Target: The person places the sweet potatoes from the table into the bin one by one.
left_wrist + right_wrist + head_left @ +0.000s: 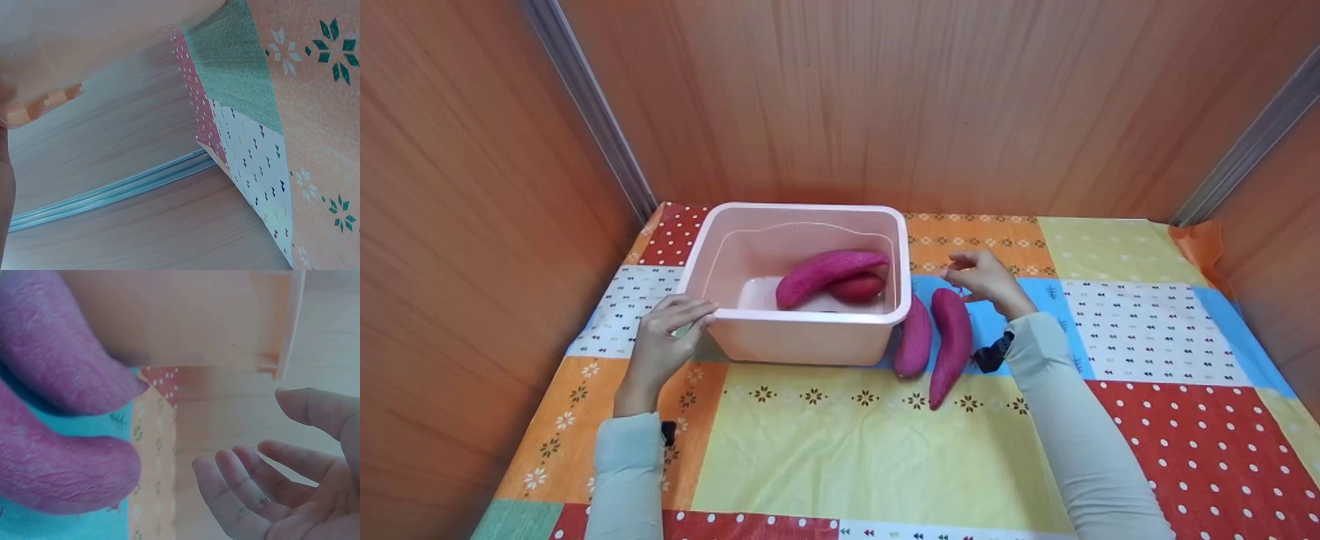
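At the front left corner of a pink plastic bin (795,341), my left hand (666,334) pinches the rim between thumb and fingers. Inside lies a long curved purple-pink root, like a sweet potato (825,274). It partly covers a redder, rounded one (857,287). Right of the bin, a sweet potato (913,341) lies close against its wall, and another sweet potato (951,337) lies beside that. My right hand (986,281) hovers by the far end of the outer one. The right wrist view shows its fingers (242,486) loosely bent, holding nothing.
A patchwork-patterned cloth (870,442) covers the table. Wood-grain panels (840,97) rise behind and at both sides, with metal strips (592,112) at the corners. An orange piece of cloth (1200,247) bunches at the far right corner.
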`<state>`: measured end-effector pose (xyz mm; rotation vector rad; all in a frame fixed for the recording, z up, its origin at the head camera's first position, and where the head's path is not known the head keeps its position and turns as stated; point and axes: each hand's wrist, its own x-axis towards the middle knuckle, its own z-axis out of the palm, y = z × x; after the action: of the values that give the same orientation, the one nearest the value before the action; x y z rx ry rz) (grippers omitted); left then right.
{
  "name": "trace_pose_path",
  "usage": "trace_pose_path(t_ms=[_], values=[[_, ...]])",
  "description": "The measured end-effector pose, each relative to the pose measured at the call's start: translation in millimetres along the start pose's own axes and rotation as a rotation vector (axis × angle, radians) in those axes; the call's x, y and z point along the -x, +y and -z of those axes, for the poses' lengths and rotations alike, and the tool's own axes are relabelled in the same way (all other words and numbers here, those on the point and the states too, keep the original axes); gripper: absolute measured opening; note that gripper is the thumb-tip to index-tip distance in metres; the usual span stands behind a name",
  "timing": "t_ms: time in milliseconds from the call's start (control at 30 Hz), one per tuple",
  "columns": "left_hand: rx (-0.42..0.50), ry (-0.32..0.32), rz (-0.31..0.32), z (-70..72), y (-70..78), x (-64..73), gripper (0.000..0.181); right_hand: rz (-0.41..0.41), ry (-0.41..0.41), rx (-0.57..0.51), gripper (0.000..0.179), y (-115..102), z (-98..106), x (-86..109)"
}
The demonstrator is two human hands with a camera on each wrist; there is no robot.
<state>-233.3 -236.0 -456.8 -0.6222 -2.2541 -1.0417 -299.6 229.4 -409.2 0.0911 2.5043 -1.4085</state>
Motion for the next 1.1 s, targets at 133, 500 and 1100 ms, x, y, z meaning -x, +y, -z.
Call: trace_pose_path(t_ms=[133,500,1100], values=[[-0.004,-0.001,-0.005,0.4,0.1,0.2,0.027,-0.020,-0.006,-0.017,0.063,10.4,0.4,1.9],[0.004,-0.008,0.025,0.5,1.5,0.9,0.026,-0.008,-0.026,-0.004,0.065,43.2,0.5,5.3],[0.005,-0.004,0.034,0.5,2.2,0.6,0.025,-0.048,-0.048,-0.050,0.072,74.8,-8.3,12.3]])
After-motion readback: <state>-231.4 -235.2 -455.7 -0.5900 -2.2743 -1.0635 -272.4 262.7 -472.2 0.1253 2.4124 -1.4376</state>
